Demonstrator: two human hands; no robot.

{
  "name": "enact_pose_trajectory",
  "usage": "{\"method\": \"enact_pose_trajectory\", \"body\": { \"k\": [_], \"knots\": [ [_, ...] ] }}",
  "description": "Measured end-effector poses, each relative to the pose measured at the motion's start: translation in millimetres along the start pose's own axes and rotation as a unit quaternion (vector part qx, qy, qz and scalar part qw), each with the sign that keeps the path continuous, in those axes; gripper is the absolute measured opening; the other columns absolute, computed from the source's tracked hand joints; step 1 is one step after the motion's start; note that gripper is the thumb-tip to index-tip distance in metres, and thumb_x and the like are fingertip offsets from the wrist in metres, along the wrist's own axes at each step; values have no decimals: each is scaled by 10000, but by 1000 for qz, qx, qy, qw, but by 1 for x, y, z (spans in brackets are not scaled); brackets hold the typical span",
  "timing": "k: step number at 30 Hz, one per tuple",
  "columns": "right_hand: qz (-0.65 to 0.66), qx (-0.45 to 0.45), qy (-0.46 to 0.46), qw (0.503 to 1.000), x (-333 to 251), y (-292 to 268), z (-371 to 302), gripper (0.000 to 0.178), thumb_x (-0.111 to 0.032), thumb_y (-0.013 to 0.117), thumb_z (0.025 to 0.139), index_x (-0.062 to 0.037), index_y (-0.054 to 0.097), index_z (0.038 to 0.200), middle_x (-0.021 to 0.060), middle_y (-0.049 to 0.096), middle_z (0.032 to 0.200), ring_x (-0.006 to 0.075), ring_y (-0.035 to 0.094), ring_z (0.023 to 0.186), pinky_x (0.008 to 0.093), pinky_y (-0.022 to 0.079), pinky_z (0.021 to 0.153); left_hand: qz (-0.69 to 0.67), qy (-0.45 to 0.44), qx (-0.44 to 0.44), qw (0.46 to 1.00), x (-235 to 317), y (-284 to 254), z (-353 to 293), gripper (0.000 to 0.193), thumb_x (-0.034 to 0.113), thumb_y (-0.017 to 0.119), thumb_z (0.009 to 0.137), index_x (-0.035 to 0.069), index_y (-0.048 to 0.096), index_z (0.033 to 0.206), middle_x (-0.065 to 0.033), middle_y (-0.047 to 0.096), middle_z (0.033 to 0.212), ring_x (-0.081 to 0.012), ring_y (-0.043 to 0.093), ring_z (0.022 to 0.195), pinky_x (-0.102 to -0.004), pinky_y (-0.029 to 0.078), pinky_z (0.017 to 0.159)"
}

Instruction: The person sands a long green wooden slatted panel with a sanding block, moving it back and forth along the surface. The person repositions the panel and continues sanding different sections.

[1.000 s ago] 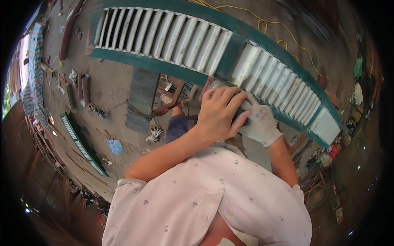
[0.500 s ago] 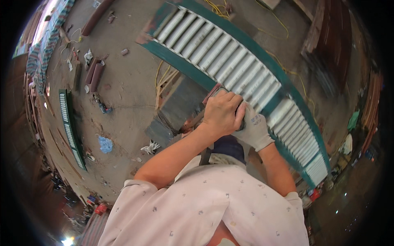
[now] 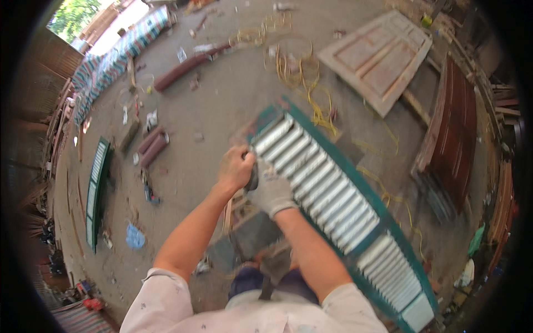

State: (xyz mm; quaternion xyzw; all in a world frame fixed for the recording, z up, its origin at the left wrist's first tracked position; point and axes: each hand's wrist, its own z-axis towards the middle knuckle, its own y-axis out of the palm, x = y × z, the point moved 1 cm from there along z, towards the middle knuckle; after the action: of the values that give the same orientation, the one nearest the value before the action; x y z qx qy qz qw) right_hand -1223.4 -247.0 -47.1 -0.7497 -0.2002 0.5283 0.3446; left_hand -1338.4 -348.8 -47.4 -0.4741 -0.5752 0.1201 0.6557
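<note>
A long green louvred shutter (image 3: 367, 240) with whitish slats lies slantwise in front of me, its far left end near my hands. My bare left hand (image 3: 235, 171) is closed round a dark rounded hand tool (image 3: 252, 177) at the shutter's left edge. Pressed against the same tool is my right hand (image 3: 270, 187), in a pale work glove, its fingers wrapped over it. The tool's underside is hidden and blurred, so I cannot tell its exact kind.
Beneath the shutter stands a dark boxy support (image 3: 256, 237). A smaller green louvred shutter (image 3: 95, 194) lies at the left. Maroon rolls (image 3: 154, 147), yellow cord (image 3: 302, 77), a blue bag (image 3: 135, 237) and a panelled door (image 3: 383, 58) lie about. Dark red panels (image 3: 451, 133) stand at the right.
Both hands have slid the tool forward and left along the shutter's edge, from its middle to its far left end. My arms are stretched out further, and the view has shifted.
</note>
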Motion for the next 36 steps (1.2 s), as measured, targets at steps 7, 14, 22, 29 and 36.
{"method": "enact_pose_trajectory", "body": {
  "k": [7, 14, 22, 29, 36],
  "knots": [
    [-35, 72, 0, 997, -5, 1, -16, 708, -414, 739, 958, -52, 485, 1511, 227, 693, 1238, 422, 739, 1073, 532, 599, 885, 4, -8, -26, 1000, -9, -24, 60, 433, 345, 528, 965, 14, 753, 1130, -300, 720, 1192, -468, 704, 1120, -522, 538, 948],
    [-21, 68, 22, 997, 13, 34, -62, 533, -352, 739, 976, -44, 570, 1375, 185, 733, 969, 404, 754, 862, 512, 607, 720, -11, 73, -55, 996, -69, 16, 32, 339, 275, 521, 1000, 12, 726, 1060, -214, 730, 1069, -359, 690, 989, -446, 539, 882],
    [134, 34, 107, 985, -53, 55, 42, 373, -136, 611, 1005, 53, 499, 1307, 276, 740, 1093, 433, 791, 973, 511, 646, 810, 118, 198, -151, 961, -99, -47, 180, 222, 126, 587, 962, 88, 768, 1086, -142, 771, 1040, -281, 745, 908, -378, 592, 817],
    [170, 18, 133, 976, -51, 71, 43, 443, -144, 622, 992, 58, 479, 1360, 268, 744, 1120, 431, 793, 986, 509, 644, 835, 55, 144, -188, 970, -69, -44, 170, 289, 236, 572, 994, 3, 724, 918, -45, 664, 883, -138, 602, 832, -301, 487, 797],
    [169, -6, 128, 977, -19, 51, -18, 280, -91, 605, 948, 27, 553, 1196, 317, 762, 1040, 470, 777, 986, 546, 620, 852, 48, 81, -176, 980, -60, -25, 97, 256, 159, 543, 954, -8, 736, 952, -189, 730, 924, -289, 690, 860, -383, 540, 815]
  ]
}}
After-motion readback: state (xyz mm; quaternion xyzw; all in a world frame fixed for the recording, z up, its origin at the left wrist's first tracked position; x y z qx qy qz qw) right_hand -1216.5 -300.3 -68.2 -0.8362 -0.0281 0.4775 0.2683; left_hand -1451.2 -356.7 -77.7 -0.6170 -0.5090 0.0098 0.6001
